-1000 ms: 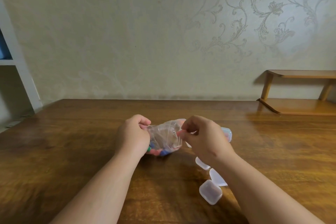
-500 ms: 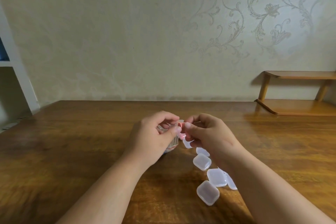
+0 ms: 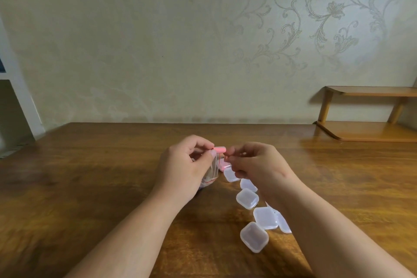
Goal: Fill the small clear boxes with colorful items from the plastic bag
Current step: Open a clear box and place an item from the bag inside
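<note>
left hand (image 3: pixel 185 170) curled round zip bag (image 3: pixel 213 170), held up to steady its mouth | right hand (image 3: pixel 259 167) pinching pink piece (image 3: pixel 219 149) at bag top, likely drawing it out | clear boxes (image 3: pixel 247 198) lined nearby for filling

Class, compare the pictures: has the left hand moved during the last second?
Yes. The left hand has moved right, toward the wooden shelf, and now nearly meets the right hand.

At frame centre the left hand (image 3: pixel 180 169) is gripping a clear plastic bag (image 3: pixel 212 170). A small pink cylindrical item (image 3: pixel 219 149) is sitting between its fingertips and the curled right hand (image 3: pixel 259 165); which is pinching it is unclear. Small clear square boxes (image 3: pixel 247 198) are trailing toward lower right across the brown wooden bench (image 3: pixel 90 187).
</note>
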Tool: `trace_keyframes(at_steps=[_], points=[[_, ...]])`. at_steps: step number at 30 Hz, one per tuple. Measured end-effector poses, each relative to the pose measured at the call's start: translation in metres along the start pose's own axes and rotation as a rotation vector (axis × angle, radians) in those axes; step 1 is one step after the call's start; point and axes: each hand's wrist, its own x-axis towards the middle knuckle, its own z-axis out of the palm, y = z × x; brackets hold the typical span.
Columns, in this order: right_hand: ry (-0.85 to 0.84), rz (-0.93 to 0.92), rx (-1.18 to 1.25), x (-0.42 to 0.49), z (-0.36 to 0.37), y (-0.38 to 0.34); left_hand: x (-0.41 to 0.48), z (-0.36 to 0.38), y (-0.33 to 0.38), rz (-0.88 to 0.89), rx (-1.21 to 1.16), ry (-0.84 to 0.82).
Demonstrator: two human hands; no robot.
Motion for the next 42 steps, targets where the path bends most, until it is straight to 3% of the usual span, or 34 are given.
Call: trace_keyframes(at_steps=[12,15,18,22,25,29,36,42], points=[[-0.057,-0.075,0.018,-0.005,0.002,-0.003,-0.003,0.005,0.005,-0.086,-0.053,-0.062],[0.055,-0.096,-0.032,-0.002,-0.002,-0.004,-0.004,0.005,0.004,-0.071,-0.006,-0.082],[0.208,-0.12,-0.069,0.004,-0.008,-0.002,-0.005,0.008,-0.002,0.126,0.129,-0.11],[0.276,-0.133,-0.057,0.012,-0.014,0.004,-0.008,0.016,-0.002,0.375,0.298,-0.381],[0.279,-0.128,-0.063,0.014,-0.015,0.006,-0.012,0.021,0.001,0.307,0.424,-0.654],[0.264,-0.121,-0.091,0.013,-0.013,0.006,-0.012,0.017,0.007,0.235,0.47,-0.777],[0.26,-0.131,-0.109,0.01,-0.011,0.003,-0.011,0.014,0.011,0.091,0.361,-0.725],[0.273,-0.148,-0.127,0.008,-0.011,0.001,-0.005,0.006,0.001,0.022,-0.04,-0.366]])
